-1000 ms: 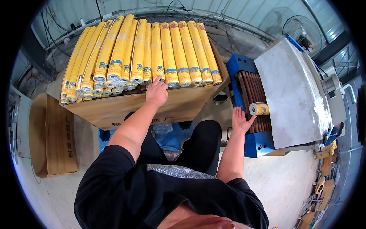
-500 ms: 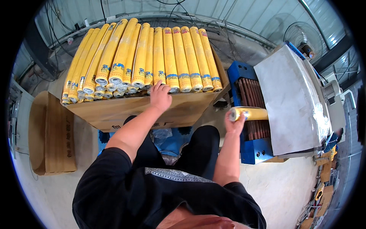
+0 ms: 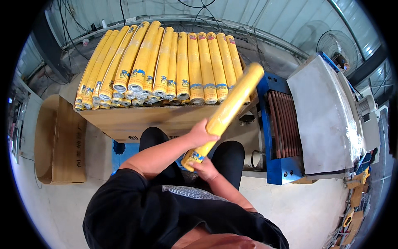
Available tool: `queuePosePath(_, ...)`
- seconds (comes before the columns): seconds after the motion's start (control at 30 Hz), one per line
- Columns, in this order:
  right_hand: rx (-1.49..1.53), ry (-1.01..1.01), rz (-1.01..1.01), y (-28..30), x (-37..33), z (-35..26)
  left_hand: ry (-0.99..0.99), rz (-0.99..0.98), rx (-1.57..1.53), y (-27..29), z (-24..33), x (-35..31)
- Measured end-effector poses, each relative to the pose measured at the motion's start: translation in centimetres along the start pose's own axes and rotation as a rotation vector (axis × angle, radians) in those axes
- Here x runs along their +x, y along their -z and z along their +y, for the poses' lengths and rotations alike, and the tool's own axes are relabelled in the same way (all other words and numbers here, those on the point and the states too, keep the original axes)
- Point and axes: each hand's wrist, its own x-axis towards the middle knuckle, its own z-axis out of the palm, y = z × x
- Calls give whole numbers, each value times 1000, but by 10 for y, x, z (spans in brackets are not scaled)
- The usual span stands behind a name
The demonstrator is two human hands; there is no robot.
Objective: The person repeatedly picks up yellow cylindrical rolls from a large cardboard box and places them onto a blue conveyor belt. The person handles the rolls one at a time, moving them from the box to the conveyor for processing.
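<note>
A yellow film-wrapped roll point(image 3: 229, 106) slants up and to the right in front of my body, its far end smeared by motion. Around its lower middle my left hand point(image 3: 200, 135) is closed. My right hand point(image 3: 205, 168) grips the near end, beside the blue printed band. Behind the roll stands a cardboard box point(image 3: 112, 122), heaped with several rows of similar yellow rolls point(image 3: 182, 66) lying side by side, their round ends toward me. The held roll's upper part covers some of the box's right corner.
To the right is a blue-framed machine point(image 3: 286, 172) with brown rollers point(image 3: 284, 124) and a grey cover sheet point(image 3: 321, 120). An open cardboard box point(image 3: 68, 141) stands on the floor at left. A fan point(image 3: 338, 50) is at the back right.
My right hand has brought the roll from the machine's rollers to in front of me. My left hand has left the heaped rolls and come back to grip this one.
</note>
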Motion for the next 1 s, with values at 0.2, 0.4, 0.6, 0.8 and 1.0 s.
queuePosePath(0.2, -56, 171, 303, 34, -12, -58, 4, 359, -145, 101, 71, 81)
queuePosePath(0.4, 18, 234, 525, 66, -41, -68, 196, 77, 1312, 175, 48, 140)
queuePosePath(0.6, 221, 565, 652, 115, -74, -104, 74, 354, 1152, 170, 4, 132)
queuePosePath(0.8, 531, 790, 822, 149, -107, -150, -65, 180, 1340, 139, 33, 70)
queuePosePath(1.0, 833, 791, 838, 161, -94, -159, -152, 378, 1244, 168, 10, 67)
